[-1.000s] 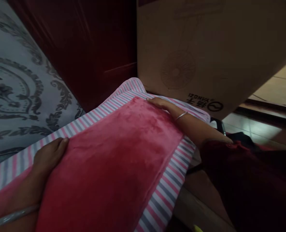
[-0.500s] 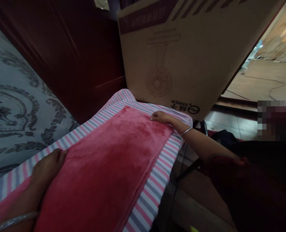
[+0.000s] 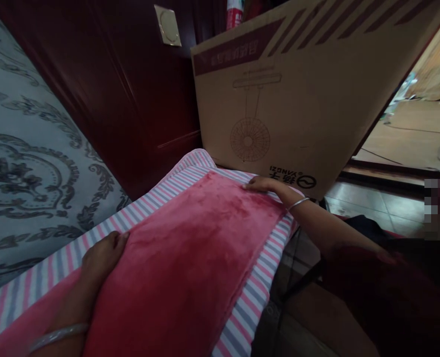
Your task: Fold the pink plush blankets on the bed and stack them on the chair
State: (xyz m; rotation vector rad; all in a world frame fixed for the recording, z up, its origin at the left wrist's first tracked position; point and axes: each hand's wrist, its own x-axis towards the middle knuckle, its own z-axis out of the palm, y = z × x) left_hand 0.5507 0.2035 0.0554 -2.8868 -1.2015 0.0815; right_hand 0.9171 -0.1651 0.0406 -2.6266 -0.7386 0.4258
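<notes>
A plush red cloth (image 3: 190,253) lies folded on a pink, grey and white striped cloth (image 3: 156,191). My left hand (image 3: 101,255) rests at the red cloth's near left edge, fingers curled over the edge. My right hand (image 3: 264,185) lies at the far right corner of the red cloth, fingers stretched flat on it. Both wrists carry a silver bangle.
A large cardboard box (image 3: 294,94) printed with a fan drawing stands right behind the cloths. Dark red wooden furniture (image 3: 131,89) rises at the back left. A grey patterned bedspread (image 3: 27,163) lies at the left. Tiled floor (image 3: 376,208) shows at the right.
The view has tilted up and shifted, showing more of the box. My left hand has slid a little along the red cloth's edge; my right hand stays at the far corner.
</notes>
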